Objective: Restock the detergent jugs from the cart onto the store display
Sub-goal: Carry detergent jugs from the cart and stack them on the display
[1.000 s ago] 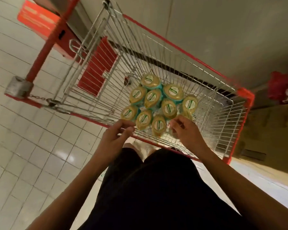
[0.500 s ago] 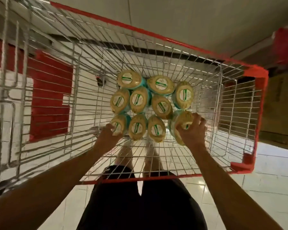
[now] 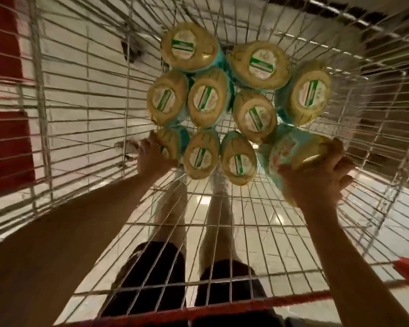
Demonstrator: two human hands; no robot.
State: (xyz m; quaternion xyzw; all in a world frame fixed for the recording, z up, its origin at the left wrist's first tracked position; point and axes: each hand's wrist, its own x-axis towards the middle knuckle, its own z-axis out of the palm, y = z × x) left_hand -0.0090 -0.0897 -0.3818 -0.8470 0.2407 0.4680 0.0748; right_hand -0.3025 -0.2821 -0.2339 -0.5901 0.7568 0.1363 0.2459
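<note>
Bare wire floor of the cart (image 3: pixel 85 119) is left free at left and near; the middle and far part is taken up by packed jugs (image 3: pixel 208 100) (sides touching).

One head cam, wide-angle, pts steeply down into cart (image 3: pixel 80 109), close over jugs (image 3: pixel 208 97).

Floor (image 3: pixel 257 241): pale glossy tiles, grey grout, one light glare near centre. Red panel (image 3: pixel 7 128) at far left (white notch in its upper part). Brown surface (image 3: pixel 397 109) at right, blurred; dark band above it.
</note>
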